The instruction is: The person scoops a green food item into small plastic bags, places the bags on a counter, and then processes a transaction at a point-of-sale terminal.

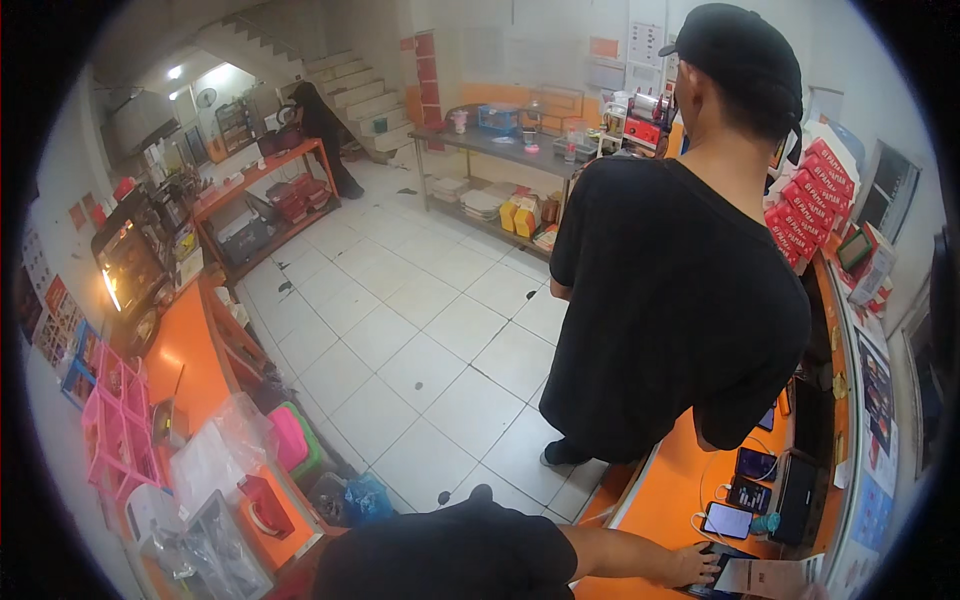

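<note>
My right hand (686,566) reaches out over the orange counter (645,525) at the lower right, with its fingers spread. Its fingertips touch a dark flat object (724,556), perhaps a tablet or a folder. A printed paper sheet (765,576) partly covers that object. Just beyond the hand lies a phone with a lit white screen (728,520). Past it are a dark-screened phone (748,495) and another phone (755,464), with white charging cables (703,499) around them. My left hand is out of view. A blurred, skin-coloured patch beside the sheet cannot be identified.
A person in black (675,300) stands at the counter ahead. Red printed boxes (810,199) are stacked beyond. On the left, another orange counter (187,345) bears a pink plastic rack (120,420). A steel table (495,142) stands at the back; a second person (326,135) is far left.
</note>
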`<state>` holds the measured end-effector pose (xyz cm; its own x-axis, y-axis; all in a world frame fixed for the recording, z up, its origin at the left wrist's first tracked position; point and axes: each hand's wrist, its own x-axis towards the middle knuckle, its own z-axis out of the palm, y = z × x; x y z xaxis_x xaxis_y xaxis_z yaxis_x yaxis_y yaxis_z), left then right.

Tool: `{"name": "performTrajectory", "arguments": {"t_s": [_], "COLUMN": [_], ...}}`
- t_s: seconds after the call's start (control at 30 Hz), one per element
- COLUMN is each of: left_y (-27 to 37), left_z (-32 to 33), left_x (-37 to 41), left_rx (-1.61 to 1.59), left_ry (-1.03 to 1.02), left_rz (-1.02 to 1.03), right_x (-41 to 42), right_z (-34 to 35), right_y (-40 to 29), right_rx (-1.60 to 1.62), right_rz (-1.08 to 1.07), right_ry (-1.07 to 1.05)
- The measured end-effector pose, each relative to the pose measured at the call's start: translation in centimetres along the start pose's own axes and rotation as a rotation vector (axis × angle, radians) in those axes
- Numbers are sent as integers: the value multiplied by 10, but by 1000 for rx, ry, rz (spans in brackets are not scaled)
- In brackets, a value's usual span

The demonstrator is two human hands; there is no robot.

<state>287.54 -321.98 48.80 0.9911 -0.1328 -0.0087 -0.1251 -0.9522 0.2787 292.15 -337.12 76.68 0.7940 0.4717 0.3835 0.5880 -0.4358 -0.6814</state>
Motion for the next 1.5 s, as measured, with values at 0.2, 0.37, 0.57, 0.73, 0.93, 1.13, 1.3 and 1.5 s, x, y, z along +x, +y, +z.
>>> {"name": "performTrajectory", "arguments": {"t_s": [0.2, 0.37, 0.57, 0.73, 0.93, 1.13, 1.3, 1.5], "left_y": [1, 14, 14, 21, -13, -37, -44, -52], "left_z": [12, 3, -12, -43, -61, -83, -46, -89], "left_x": [5, -9, -18, -87, -307, -545, -701, -881], "left_rx": [-66, -18, -106, -817, -2207, -2137, -1606, -1656], "left_ry": [71, 107, 94, 170, 413, 953, 1328, 1795], "left_rz": [-44, -42, -91, -54, 307, -112, -393, -383], "right_x": [-42, -96, -124, -130, -148, -219, -306, -421], "right_z": [-3, -13, -38, 11, 170, 286, 388, 491], "right_y": [35, -5, -36, -82, -176, -342, -463, -598], "right_rx": [285, -12, -87, -125, 32, 411, 540, 876], "right_rz": [-228, -311, -214, -297, -646, -891, -1139, -1272], "right_ry": [-767, -1222, -1292, -992, -978, -1164, -1293, -1384]}}
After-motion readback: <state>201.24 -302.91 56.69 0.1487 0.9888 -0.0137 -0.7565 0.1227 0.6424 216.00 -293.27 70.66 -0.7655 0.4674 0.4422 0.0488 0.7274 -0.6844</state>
